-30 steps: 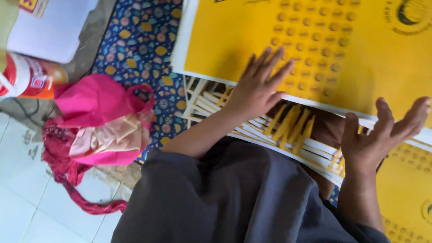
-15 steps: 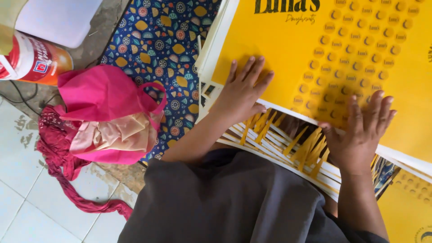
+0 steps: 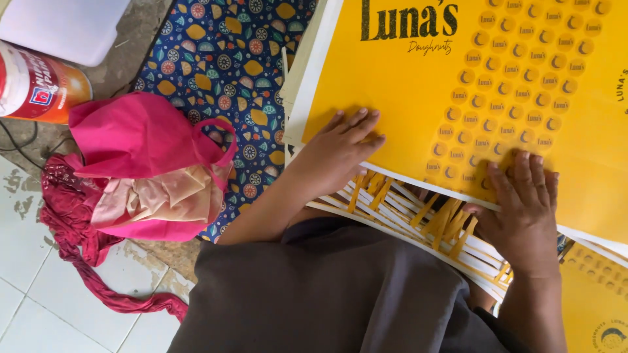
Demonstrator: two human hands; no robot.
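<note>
While the left hand [image 3: 337, 157] and right hand [image 3: 523, 209] lie flat, fingers spread, on the top yellow sheet [image 3: 458, 85] of the stack [image 3: 418, 222], even pressure is best kept

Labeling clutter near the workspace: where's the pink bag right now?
In the head view the pink bag lies left of the person's left hand, at the edge of the blue patterned mat, with a red cloth under it and a red-and-white can just above-left.

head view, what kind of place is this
Likely a home or small workshop floor used for packaging work: a stack of yellow printed sheets under both hands, a patterned mat on worn tiles, a pink cloth bag alongside.
</note>
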